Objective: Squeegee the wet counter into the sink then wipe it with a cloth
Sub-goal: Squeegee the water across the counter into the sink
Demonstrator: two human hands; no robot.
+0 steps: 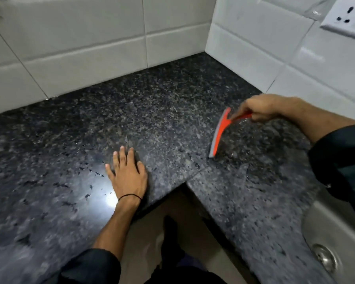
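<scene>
A dark speckled granite counter (162,111) runs in an L around a tiled corner, with water drops and a wet sheen near its inner corner. My right hand (260,108) grips the handle of an orange squeegee (220,133), whose grey blade rests on the counter, tilted, to the right of the seam. My left hand (127,171) lies flat on the counter with fingers spread, holding nothing. The steel sink (324,232) with its drain sits at the lower right. No cloth is in view.
White wall tiles (86,37) back the counter on two sides. A white socket (346,19) hangs on the right wall. My legs and the floor (148,232) show below the counter's inner edge.
</scene>
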